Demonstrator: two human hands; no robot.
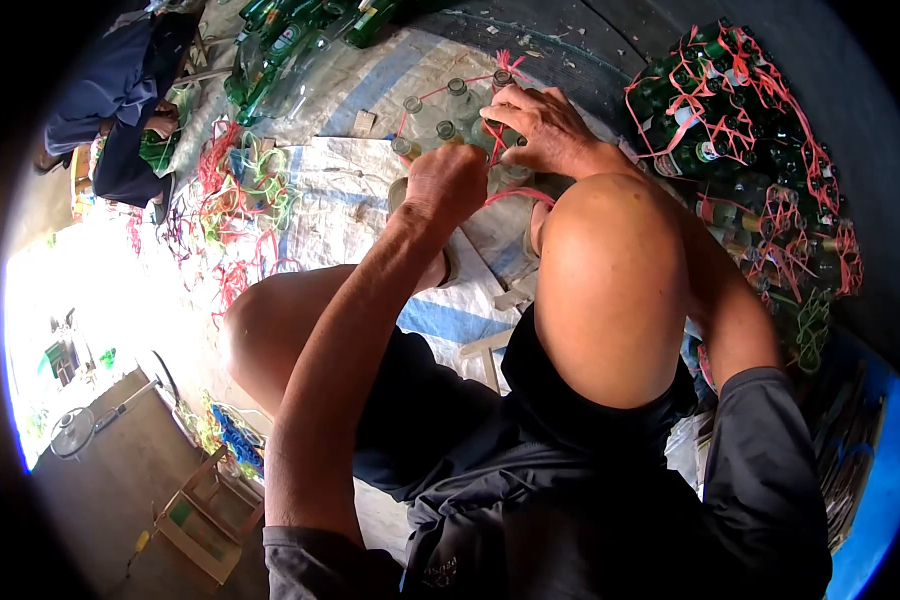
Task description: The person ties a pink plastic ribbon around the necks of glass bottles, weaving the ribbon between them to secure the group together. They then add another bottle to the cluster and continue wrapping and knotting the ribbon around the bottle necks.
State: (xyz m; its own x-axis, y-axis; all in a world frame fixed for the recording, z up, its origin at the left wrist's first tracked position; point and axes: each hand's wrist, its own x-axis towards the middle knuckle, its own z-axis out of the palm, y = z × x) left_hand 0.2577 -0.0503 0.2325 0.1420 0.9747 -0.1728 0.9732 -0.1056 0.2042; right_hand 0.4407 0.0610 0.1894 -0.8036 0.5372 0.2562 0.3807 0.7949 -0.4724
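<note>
In front of my knees stands a group of clear glass bottles (457, 97), several necks pointing up, with red plastic string (434, 93) running round them. My left hand (448, 182) is closed in a fist at the near side of the group, and red string shows beside it; its fingertips are hidden from me. Over the right side of the bottles is my right hand (545, 130), fingers bent and apart from the thumb. A strand of string passes between the two hands. Another red strand curves from near my left hand towards my right knee.
Green bottles (270, 60) lie at the upper left. Bundles of bottles tied with red string (705, 120) stand at the right. Loose coloured string (240, 190) is heaped on the left, near another person (120, 100). A woven sheet (345, 185) covers the floor.
</note>
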